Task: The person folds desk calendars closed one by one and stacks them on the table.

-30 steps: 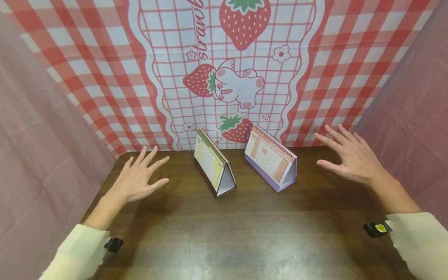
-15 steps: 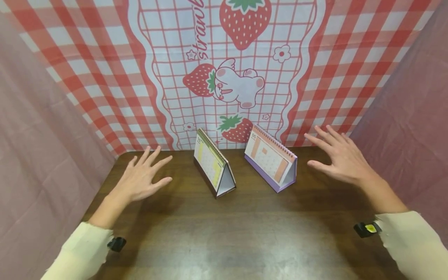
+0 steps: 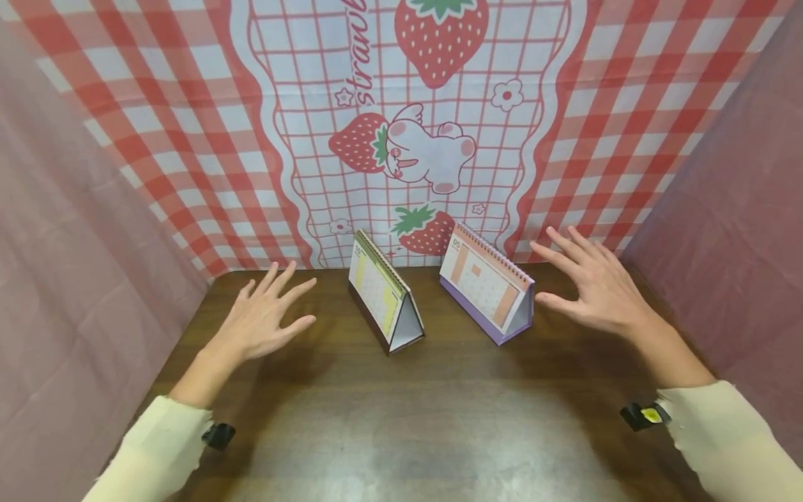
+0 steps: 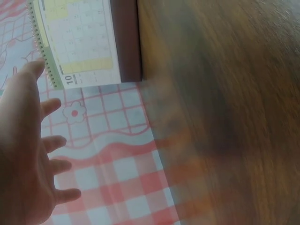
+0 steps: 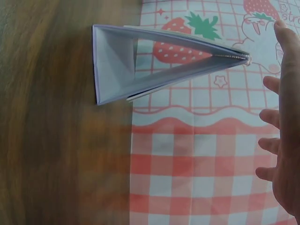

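Along the far edge of the brown wood-grain desk (image 3: pixel 401 425) rises a red-and-white checked cloth (image 3: pixel 627 125). Its wavy-bordered middle panel (image 3: pixel 297 77) carries a large strawberry (image 3: pixel 442 42) at the top, a white winged animal (image 3: pixel 436 157) lying sideways, a second strawberry (image 3: pixel 359 143) at its head and a third strawberry (image 3: pixel 425 233) just above the desk's far edge. A pink curtain (image 3: pixel 69 237) hangs by the left edge, a darker curtain (image 3: pixel 728 216) by the right.

Two calendars (image 3: pixel 378 293) — two hands (image 3: pixel 258 319) — one table (image 3: pixel 408 411)
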A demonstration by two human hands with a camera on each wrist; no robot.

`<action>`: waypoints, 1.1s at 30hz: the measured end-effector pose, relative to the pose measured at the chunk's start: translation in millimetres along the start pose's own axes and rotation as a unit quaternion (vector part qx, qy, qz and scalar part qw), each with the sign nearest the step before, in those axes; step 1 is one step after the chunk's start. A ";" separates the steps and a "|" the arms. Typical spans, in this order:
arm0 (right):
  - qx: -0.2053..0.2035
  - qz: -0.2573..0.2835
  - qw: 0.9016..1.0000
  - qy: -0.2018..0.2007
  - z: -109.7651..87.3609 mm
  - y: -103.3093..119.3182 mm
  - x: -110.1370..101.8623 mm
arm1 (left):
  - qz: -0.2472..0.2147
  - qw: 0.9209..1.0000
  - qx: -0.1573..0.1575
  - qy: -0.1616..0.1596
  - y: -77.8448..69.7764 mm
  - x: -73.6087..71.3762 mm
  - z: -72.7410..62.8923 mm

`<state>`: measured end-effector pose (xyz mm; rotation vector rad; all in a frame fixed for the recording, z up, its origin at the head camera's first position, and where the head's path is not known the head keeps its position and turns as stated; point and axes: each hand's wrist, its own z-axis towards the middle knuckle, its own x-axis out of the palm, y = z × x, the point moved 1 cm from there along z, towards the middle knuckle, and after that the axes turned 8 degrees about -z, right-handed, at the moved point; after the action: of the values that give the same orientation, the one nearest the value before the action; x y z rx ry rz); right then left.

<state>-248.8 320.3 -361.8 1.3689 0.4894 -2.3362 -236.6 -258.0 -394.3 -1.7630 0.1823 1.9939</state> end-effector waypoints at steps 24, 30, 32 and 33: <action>-0.026 0.024 0.999 -0.025 15.4 35.0 -4.4 | -0.044 0.999 0.003 -0.016 -19.5 10.9 24.1; -0.038 0.033 0.998 -0.045 14.1 43.5 -2.2 | -0.062 0.998 0.006 -0.013 -23.7 10.4 31.9; -0.042 0.034 0.997 -0.050 14.4 46.6 -1.3 | -0.067 0.998 0.008 -0.013 -25.9 9.9 35.1; -0.042 0.034 0.997 -0.051 14.9 48.3 -1.0 | -0.070 0.997 0.009 -0.013 -27.2 9.7 36.3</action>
<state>-235.7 271.6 -358.9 1.2020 0.4969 -2.2904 -258.4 -217.1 -392.0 -1.6899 0.0663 1.9094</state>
